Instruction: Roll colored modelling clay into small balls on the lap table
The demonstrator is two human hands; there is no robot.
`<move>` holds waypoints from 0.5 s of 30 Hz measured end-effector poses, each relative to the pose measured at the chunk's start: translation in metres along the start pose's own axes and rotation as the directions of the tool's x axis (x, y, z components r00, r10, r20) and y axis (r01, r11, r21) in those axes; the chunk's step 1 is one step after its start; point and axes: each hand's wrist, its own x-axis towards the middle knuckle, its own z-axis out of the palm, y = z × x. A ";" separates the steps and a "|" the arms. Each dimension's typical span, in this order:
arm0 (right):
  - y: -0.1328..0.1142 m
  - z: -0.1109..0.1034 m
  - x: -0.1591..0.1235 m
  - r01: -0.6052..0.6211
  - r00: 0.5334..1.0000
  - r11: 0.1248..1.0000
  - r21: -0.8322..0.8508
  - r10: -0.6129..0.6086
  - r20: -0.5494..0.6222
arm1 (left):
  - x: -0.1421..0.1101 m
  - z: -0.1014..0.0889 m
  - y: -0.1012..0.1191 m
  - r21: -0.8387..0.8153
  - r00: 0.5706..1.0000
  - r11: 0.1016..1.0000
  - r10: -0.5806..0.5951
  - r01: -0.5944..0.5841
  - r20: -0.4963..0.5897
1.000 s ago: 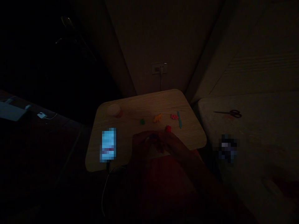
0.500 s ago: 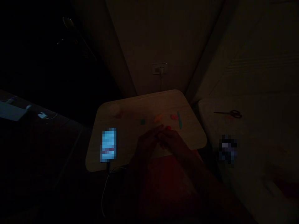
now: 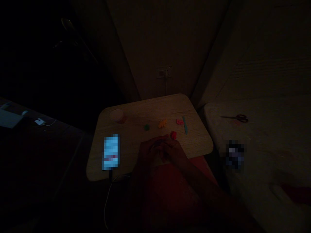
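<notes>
In dim light, my left hand [image 3: 148, 148] and my right hand [image 3: 174, 150] meet over the near edge of a small wooden table. Their fingers are curled in against each other; a dark patch shows between them, too dim to name. Just beyond the right fingertips lies a red lump [image 3: 173, 135] that looks like modelling clay. Farther back are a green lump [image 3: 146, 127], an orange-yellow knobbly piece [image 3: 162, 123] and a pink bumpy piece [image 3: 179, 122]. Beside the pink one rests a teal plastic knife-like tool [image 3: 185, 125].
A lit phone [image 3: 110, 152], its screen blurred, lies at the table's left with a cable [image 3: 106, 202] running down. Behind it stands a pale round tub [image 3: 117, 116]. Scissors [image 3: 235, 117] lie on the light surface to the right. A wall socket [image 3: 164, 72] holds a plug.
My hands have drawn slightly back toward me and curled closer together, so the red lump shows more fully. The view has shifted a little; the pieces on the table look unmoved.
</notes>
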 end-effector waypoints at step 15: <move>-0.005 -0.007 -0.002 0.072 0.993 0.977 -0.200 -0.089 -0.079 | -0.001 0.005 -0.003 0.199 0.992 0.972 0.118 -0.123 0.035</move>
